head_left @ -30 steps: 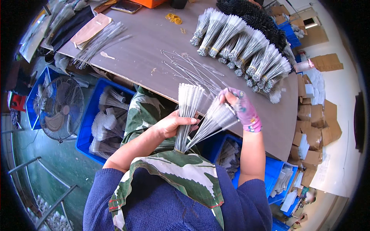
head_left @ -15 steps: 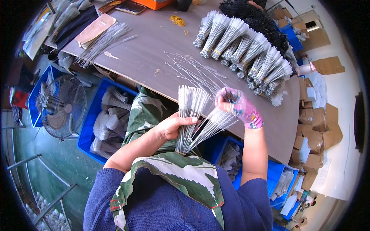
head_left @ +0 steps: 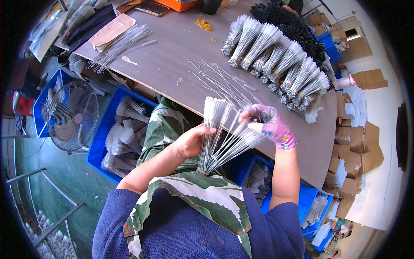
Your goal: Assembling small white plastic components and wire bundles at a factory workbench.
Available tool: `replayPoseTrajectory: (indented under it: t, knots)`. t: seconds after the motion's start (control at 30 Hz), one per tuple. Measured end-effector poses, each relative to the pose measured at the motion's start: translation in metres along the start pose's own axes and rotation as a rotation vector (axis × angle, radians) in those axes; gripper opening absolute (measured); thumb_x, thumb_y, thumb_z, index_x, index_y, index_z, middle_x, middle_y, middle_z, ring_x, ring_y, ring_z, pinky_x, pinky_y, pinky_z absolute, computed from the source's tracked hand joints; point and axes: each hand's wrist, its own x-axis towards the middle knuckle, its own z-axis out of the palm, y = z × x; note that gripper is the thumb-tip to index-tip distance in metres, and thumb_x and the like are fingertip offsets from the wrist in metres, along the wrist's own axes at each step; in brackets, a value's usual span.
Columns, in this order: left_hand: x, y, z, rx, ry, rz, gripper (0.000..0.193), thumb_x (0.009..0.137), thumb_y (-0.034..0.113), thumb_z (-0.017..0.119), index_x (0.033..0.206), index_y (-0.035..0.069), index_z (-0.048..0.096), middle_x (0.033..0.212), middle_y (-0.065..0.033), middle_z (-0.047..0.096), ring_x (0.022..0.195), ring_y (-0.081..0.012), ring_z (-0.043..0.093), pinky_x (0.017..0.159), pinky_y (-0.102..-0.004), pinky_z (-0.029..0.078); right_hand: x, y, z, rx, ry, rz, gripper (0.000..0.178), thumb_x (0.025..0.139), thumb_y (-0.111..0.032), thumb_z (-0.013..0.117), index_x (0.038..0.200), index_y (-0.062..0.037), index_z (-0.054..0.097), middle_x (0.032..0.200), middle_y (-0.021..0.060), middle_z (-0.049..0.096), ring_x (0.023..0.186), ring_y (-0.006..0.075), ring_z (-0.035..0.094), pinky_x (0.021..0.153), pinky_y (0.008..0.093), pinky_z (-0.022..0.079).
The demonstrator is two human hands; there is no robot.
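My bare left hand (head_left: 194, 140) is closed around a bundle of thin wire brushes (head_left: 215, 113) with white bristles. Their bristled ends point up and away; the wire stems converge at my camouflage apron (head_left: 202, 185). Some brushes in the bundle fan out to the right, apart from the upright ones. Over the tips of this fan is my right hand (head_left: 274, 127), in a pink flowered glove with bare fingertips. Its fingers are curled and blurred, so whether they hold a brush cannot be made out. Loose wire brushes (head_left: 222, 82) lie on the table just beyond.
Bundled white brushes (head_left: 276, 52) stand in rows at the table's far right, beside a pile of black brushes (head_left: 284, 21). Yellow rubber bands (head_left: 203, 24) and a phone (head_left: 152, 8) lie farther back. A blue bin (head_left: 97, 151) of brushes and a fan (head_left: 73, 116) are at left.
The fanned-out brushes have spread further from the upright ones. My right hand has shifted slightly and its fingers have changed position; my left hand keeps its grip. The view has shifted slightly.
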Motion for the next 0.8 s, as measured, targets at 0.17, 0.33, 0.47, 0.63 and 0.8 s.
replayPoseTrajectory:
  t: [0.17,0.33,0.47,0.63,0.8]
  knots:
    - [0.005,0.001,0.0,0.146,0.032,-0.02,0.04,0.078,0.014,0.069,0.113,0.002,0.054,0.098,-0.0055,0.061,0.084,-0.0167,0.059,0.077,-0.0329,0.049,0.001,0.009,-0.022,0.096,-0.223,0.037,0.023,0.08,-0.02,0.066,0.09,0.0004,0.059,0.086,0.0068,0.062,0.085,0.0146,0.057,0.077,0.0284,0.044]
    - [0.01,-0.001,0.037,0.199,0.035,-0.079,0.034,0.077,0.009,0.072,0.107,0.004,0.056,0.09,-0.0013,0.061,0.079,-0.0121,0.059,0.074,-0.0277,0.05,0.038,0.004,0.001,-0.144,0.091,0.14,0.031,0.078,-0.017,0.07,0.104,-0.0027,0.059,0.085,0.0015,0.057,0.081,0.0076,0.051,0.071,0.0214,0.042]
    - [0.008,-0.002,0.015,0.092,-0.137,-0.017,0.037,0.079,0.015,0.07,0.109,0.005,0.052,0.099,-0.0032,0.057,0.092,-0.0124,0.055,0.079,-0.0287,0.046,0.041,0.001,0.008,-0.261,0.044,0.131,0.046,0.076,-0.001,0.063,0.12,-0.0032,0.051,0.095,0.0035,0.058,0.083,0.008,0.052,0.072,0.0216,0.043]
    - [-0.002,0.002,0.006,-0.021,-0.126,-0.059,0.03,0.079,0.017,0.07,0.1,0.007,0.051,0.092,-0.0038,0.055,0.088,-0.0149,0.055,0.078,-0.0316,0.047,0.018,0.01,-0.007,0.028,-0.041,0.113,0.053,0.075,-0.002,0.063,0.126,-0.0038,0.048,0.106,0.0083,0.059,0.091,0.0095,0.055,0.074,0.0222,0.043]
    - [0.009,0.0,0.012,0.26,-0.019,-0.038,0.021,0.079,0.011,0.07,0.09,0.008,0.052,0.081,0.0005,0.057,0.076,-0.0108,0.058,0.071,-0.0262,0.048,0.017,0.002,0.0,-0.024,-0.027,0.233,0.045,0.074,-0.017,0.069,0.115,-0.0035,0.056,0.095,0.0036,0.061,0.085,0.0092,0.053,0.077,0.0233,0.041]
